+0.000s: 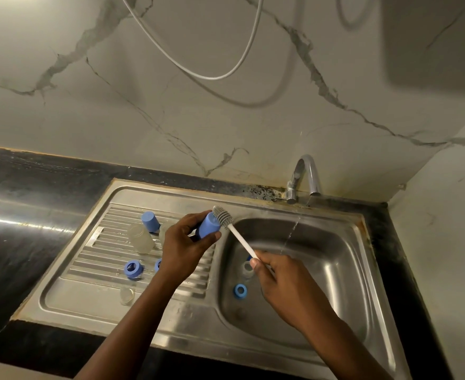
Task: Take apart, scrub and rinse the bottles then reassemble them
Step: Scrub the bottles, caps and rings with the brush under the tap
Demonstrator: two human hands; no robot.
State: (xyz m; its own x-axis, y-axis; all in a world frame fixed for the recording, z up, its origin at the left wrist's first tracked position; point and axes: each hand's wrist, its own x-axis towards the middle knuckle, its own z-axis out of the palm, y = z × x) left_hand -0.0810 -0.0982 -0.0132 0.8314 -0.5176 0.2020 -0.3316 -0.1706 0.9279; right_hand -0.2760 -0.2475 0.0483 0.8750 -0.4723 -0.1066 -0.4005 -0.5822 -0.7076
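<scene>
The left hand hid one end of the blue cap, and its wrist covered most of a blue ring. Right of it, the right hand covered the end of the brush and half a blurred clear part.

A pale wall veined in grey like marble rises behind a dark, glossy tabletop, which catches a bright streak of light at the left. A white hose loops down the wall. A steel sink is set into the tabletop, with dark grime along its back seam. A curved chrome tap stands in the corner by the side wall.
</scene>
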